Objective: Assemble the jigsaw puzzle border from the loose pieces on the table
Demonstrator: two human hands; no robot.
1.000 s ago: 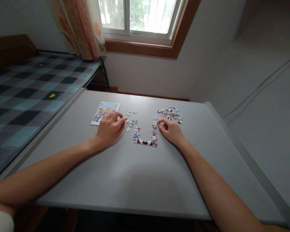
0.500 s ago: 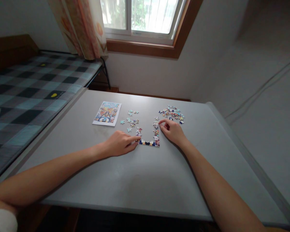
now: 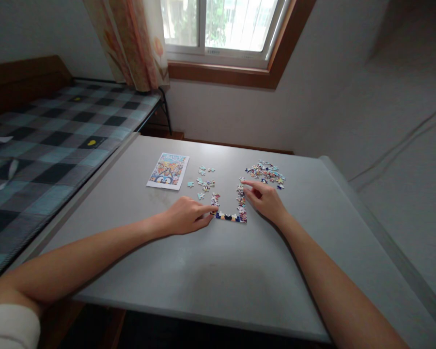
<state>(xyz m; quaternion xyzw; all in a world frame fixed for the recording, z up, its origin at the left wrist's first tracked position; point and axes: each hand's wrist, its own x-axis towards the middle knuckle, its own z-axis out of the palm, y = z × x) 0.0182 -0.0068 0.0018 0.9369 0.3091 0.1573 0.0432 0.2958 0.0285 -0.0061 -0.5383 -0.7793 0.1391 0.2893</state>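
Observation:
A U-shaped run of joined jigsaw pieces (image 3: 228, 217) lies on the table, with a dark-blue bottom row and a taller right side. My left hand (image 3: 187, 214) rests at its lower left corner, index finger stretched onto the pieces and the other fingers curled loosely. By the right side is my right hand (image 3: 267, 199), its index finger extended to the top piece of that column, thumb lower down and apart. Neither hand visibly grips a piece. Several loose light-blue pieces (image 3: 205, 184) lie left of the U. Behind my right hand is a multicoloured heap of pieces (image 3: 265, 170).
A printed colour picture (image 3: 168, 170) lies flat on the left part of the white table (image 3: 203, 276). Beyond the table's left edge stands a bed with a checked cover (image 3: 58, 131). A curtain (image 3: 138, 43) hangs beside the window (image 3: 236, 29) at the back.
My right index finger has straightened and reaches farther over the top of the right column. My left hand keeps its place on the corner. The whole view has shifted slightly.

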